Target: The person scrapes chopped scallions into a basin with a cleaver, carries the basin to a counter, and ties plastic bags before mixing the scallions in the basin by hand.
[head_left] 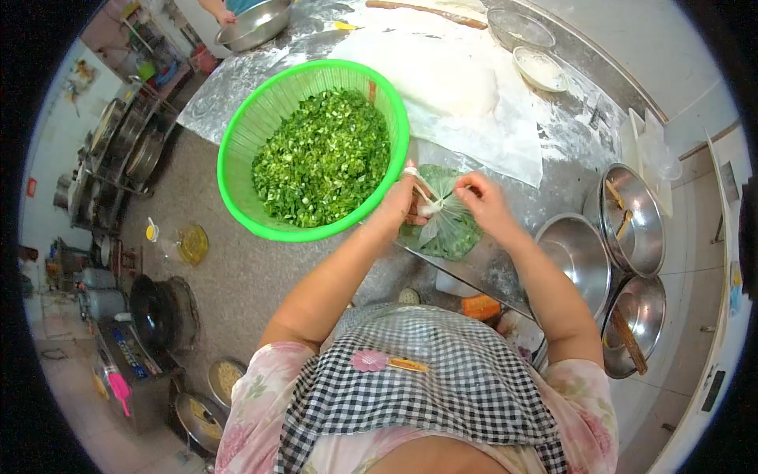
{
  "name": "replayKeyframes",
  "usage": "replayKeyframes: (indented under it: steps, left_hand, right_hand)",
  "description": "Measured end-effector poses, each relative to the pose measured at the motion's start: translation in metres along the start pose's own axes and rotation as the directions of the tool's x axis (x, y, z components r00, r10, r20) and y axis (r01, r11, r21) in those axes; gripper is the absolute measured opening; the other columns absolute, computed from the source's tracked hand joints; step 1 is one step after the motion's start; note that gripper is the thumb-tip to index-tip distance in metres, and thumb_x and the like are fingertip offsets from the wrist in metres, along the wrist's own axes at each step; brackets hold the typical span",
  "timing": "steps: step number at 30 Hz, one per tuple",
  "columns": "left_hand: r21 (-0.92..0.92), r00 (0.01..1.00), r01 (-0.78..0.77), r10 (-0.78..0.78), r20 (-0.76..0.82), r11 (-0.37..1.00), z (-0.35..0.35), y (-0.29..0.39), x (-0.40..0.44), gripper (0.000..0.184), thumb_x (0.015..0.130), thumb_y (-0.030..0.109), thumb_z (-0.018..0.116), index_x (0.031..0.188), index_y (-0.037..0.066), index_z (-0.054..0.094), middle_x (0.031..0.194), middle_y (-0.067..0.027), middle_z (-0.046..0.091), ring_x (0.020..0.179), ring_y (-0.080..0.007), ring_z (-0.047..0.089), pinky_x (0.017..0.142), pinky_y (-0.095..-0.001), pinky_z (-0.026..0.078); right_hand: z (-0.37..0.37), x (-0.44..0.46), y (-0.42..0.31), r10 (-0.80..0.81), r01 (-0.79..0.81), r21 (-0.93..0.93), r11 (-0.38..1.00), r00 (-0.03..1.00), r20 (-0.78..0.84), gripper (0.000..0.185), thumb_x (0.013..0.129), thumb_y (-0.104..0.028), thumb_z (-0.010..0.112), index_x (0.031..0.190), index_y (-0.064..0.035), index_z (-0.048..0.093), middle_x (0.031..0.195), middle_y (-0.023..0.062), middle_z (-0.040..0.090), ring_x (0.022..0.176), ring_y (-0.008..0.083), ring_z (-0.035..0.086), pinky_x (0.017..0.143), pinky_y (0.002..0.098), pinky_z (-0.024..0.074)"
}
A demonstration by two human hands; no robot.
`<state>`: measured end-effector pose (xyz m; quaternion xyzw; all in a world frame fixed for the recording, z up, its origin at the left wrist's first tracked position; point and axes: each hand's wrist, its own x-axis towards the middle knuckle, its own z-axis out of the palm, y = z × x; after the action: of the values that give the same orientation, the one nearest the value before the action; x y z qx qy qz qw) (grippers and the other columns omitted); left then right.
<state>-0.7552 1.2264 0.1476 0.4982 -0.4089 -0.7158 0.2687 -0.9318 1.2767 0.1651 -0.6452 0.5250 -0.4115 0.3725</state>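
A clear plastic bag (452, 239) filled with chopped greens rests at the table's near edge, its neck gathered and twisted. My left hand (401, 199) is closed round the left side of the gathered neck, with some fingers hidden behind the plastic. From the right, my right hand (485, 204) pinches the bag's upper part between thumb and fingers. Left of the bag, a large green basket (227, 162) full of chopped green onions (322, 158) overlaps the table edge, close to my left hand.
White dough (450, 83) lies on the floured table (572, 130) beyond the bag. A rolling pin (426, 12) and flour bowl (540, 69) are farther back. Steel bowls (575, 253) stand at right. Another person's hand (226, 16) touches a metal basin (257, 25).
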Motion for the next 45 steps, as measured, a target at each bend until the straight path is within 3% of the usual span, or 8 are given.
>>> replayKeyframes:
  steps: [6, 12, 20, 25, 27, 32, 39, 45]
  left_hand:
    - [0.143, 0.996, -0.089, 0.084, 0.041, 0.986, 0.000, 0.007, -0.008, 0.051, 0.086, 0.051, 0.041, 0.083, 0.003, 0.055, 0.068, -0.0057, 0.056, 0.058, -0.0143, 0.054, 0.051, -0.0266, 0.044]
    - [0.633, 0.891, -0.451, 0.355, 0.281, 0.630, -0.013, 0.010, -0.030, 0.014, 0.080, 0.016, 0.060, 0.088, 0.004, 0.060, 0.071, 0.0000, 0.057, 0.066, -0.0105, 0.050, 0.058, -0.0263, 0.040]
    - [0.235, 0.895, -0.442, 0.442, 0.059, 0.865, -0.001, 0.065, -0.076, 0.022, 0.087, 0.017, 0.053, 0.101, 0.003, 0.061, 0.068, 0.0026, 0.054, 0.064, -0.0053, 0.047, 0.062, -0.0204, 0.037]
    - [0.105, 0.921, -0.390, 0.389, 0.032, 0.915, -0.008, 0.063, -0.073, 0.030, 0.084, 0.020, 0.056, 0.113, 0.010, 0.058, 0.070, 0.0030, 0.055, 0.066, -0.0066, 0.049, 0.062, -0.0207, 0.037]
    - [0.068, 0.930, -0.367, 0.366, 0.027, 0.928, -0.005, 0.066, -0.075, 0.033, 0.085, 0.017, 0.054, 0.116, 0.007, 0.055, 0.071, 0.0022, 0.055, 0.067, -0.0064, 0.049, 0.065, -0.0206, 0.037]
    - [0.068, 0.921, -0.390, 0.388, 0.044, 0.918, -0.002, 0.067, -0.078, 0.035, 0.087, 0.010, 0.051, 0.119, -0.002, 0.049, 0.075, -0.0001, 0.057, 0.072, -0.0065, 0.050, 0.075, -0.0214, 0.039]
    - [0.051, 0.936, -0.348, 0.350, -0.042, 0.936, -0.011, 0.070, -0.074, 0.035, 0.087, 0.011, 0.052, 0.121, 0.003, 0.049, 0.075, 0.0012, 0.058, 0.060, -0.0034, 0.043, 0.058, -0.0183, 0.035]
    - [0.041, 0.940, -0.332, 0.334, -0.063, 0.942, -0.022, 0.066, -0.057, 0.035, 0.086, 0.012, 0.052, 0.121, 0.008, 0.049, 0.075, 0.0021, 0.059, 0.051, -0.0016, 0.035, 0.046, -0.0170, 0.028]
  right_hand:
    - [0.011, -0.007, 0.003, -0.155, 0.233, -0.565, 0.791, 0.971, 0.183, 0.022, 0.074, -0.005, 0.054, 0.096, -0.0052, 0.055, 0.084, 0.0111, 0.055, 0.072, 0.0235, 0.055, 0.064, 0.0300, 0.0438]
    - [-0.063, -0.010, 0.020, -0.140, 0.100, -0.385, 0.917, 0.987, -0.079, 0.017, 0.072, 0.002, 0.048, 0.085, -0.0017, 0.058, 0.077, 0.0066, 0.052, 0.068, 0.0178, 0.051, 0.062, 0.0289, 0.0411]
    - [-0.119, -0.011, -0.031, -0.165, 0.081, -0.321, 0.944, 0.956, -0.243, 0.026, 0.073, 0.006, 0.040, 0.090, 0.0004, 0.059, 0.089, 0.0041, 0.057, 0.079, 0.0135, 0.053, 0.072, 0.0230, 0.0416]
    - [-0.046, 0.016, -0.082, -0.016, 0.076, -0.196, 0.978, 0.957, 0.291, 0.023, 0.074, -0.001, 0.051, 0.096, -0.0011, 0.059, 0.092, 0.0065, 0.058, 0.085, 0.0177, 0.055, 0.076, 0.0291, 0.0427]
    - [-0.005, 0.028, -0.085, -0.016, 0.323, -0.525, 0.788, 0.862, 0.507, 0.030, 0.075, -0.008, 0.055, 0.105, -0.0043, 0.055, 0.102, 0.0103, 0.057, 0.090, 0.0261, 0.056, 0.077, 0.0364, 0.0453]
    - [0.063, 0.033, -0.003, -0.015, 0.296, -0.899, 0.321, 0.951, 0.308, 0.035, 0.079, -0.015, 0.051, 0.113, -0.0098, 0.048, 0.123, 0.0109, 0.043, 0.097, 0.0418, 0.051, 0.080, 0.0447, 0.0464]
    - [0.067, 0.045, 0.016, 0.206, 0.135, -0.791, 0.597, 0.927, 0.313, 0.037, 0.076, -0.008, 0.054, 0.112, -0.0158, 0.055, 0.122, 0.0166, 0.041, 0.100, 0.0365, 0.052, 0.081, 0.0410, 0.0470]
    - [0.032, 0.035, -0.011, -0.004, 0.068, -0.393, 0.917, 0.987, 0.160, 0.043, 0.063, -0.013, 0.068, 0.105, -0.0122, 0.058, 0.107, 0.0138, 0.052, 0.092, 0.0326, 0.055, 0.080, 0.0370, 0.0461]
